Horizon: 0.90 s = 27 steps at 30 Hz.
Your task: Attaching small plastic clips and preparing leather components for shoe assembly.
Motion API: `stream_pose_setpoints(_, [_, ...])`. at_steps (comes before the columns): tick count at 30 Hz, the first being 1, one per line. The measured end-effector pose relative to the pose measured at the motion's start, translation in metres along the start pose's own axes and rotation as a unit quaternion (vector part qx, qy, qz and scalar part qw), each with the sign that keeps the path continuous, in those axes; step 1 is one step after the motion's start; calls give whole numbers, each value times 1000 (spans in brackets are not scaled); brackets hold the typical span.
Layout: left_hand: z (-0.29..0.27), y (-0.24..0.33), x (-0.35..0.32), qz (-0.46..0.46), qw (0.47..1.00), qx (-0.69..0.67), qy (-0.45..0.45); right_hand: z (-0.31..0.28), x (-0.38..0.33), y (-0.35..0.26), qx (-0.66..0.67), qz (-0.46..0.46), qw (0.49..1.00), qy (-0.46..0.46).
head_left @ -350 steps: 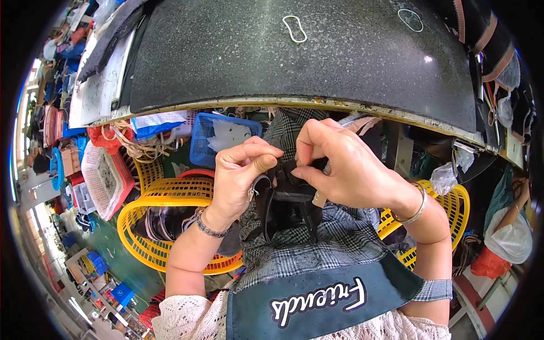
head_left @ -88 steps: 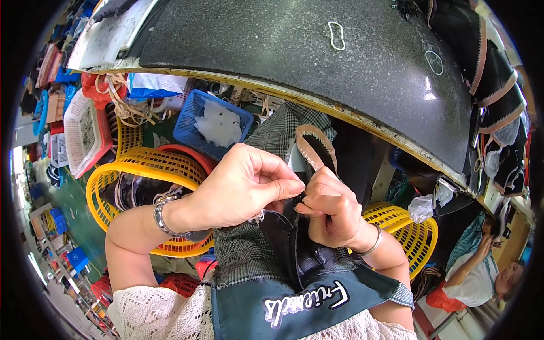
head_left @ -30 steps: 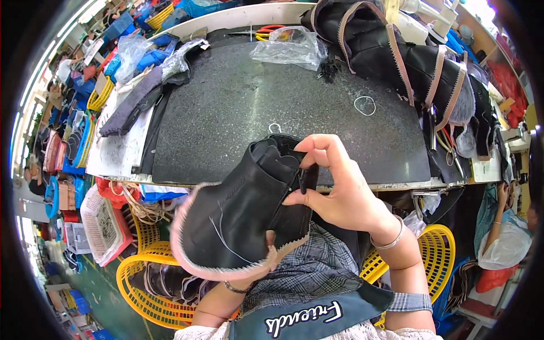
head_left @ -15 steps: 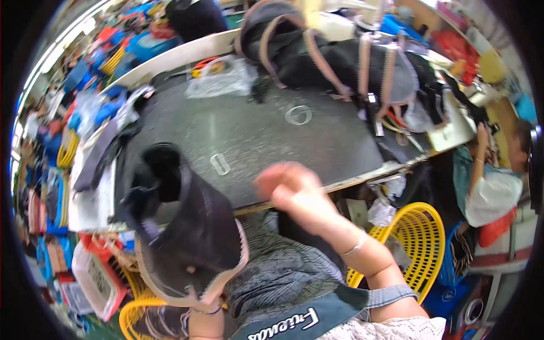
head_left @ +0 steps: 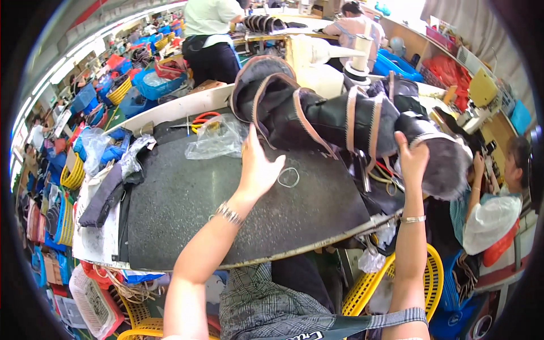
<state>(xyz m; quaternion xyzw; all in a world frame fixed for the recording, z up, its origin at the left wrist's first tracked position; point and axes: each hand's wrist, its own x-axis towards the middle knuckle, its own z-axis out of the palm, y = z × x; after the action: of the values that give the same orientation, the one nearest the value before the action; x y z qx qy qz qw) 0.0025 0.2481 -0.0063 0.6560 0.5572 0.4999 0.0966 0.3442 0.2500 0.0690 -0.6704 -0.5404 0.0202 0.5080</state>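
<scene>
A row of black boot uppers (head_left: 323,119) with pale, jagged edging lies nested across the back of the dark tabletop. At its right end sits one boot upper (head_left: 450,164) with grey fuzzy lining showing. My right hand (head_left: 412,158) grips around the near side of this end, thumb to the right and fingers to the left. My left hand (head_left: 259,167) reaches to the row's left part, its fingertips against or just before the edging. Its thumb stands apart, and nothing shows in the palm.
A clear plastic bag (head_left: 215,139) and red-handled tool (head_left: 205,119) lie left of the row. A clear ring (head_left: 289,177) rests on the tabletop (head_left: 306,209). Yellow baskets (head_left: 433,277) stand below the front edge. A co-worker (head_left: 493,209) sits at the right; others work behind.
The boot upper at my left side has left that spot; one now sits at the row's right end under my right hand. Both hands have moved forward to the row. The view has tilted up.
</scene>
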Motion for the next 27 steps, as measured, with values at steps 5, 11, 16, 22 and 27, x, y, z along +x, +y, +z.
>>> stream_pose_setpoints(5, [-10,-32,116,-195,956,211,-55,56,15,4,329,26,906,-266])
stream_pose_setpoints(11, [14,-69,150,-110,985,126,-41,66,-5,-28,172,-15,942,-289])
stream_pose_setpoints(16, [40,-70,109,63,986,69,137,69,-88,4,-419,-644,639,-31])
stream_pose_setpoints(22, [-20,-1,130,247,941,-46,228,27,-82,18,-509,-667,544,-7])
stream_pose_setpoints(27, [-150,88,87,417,838,-59,347,19,-119,36,-298,-790,532,62])
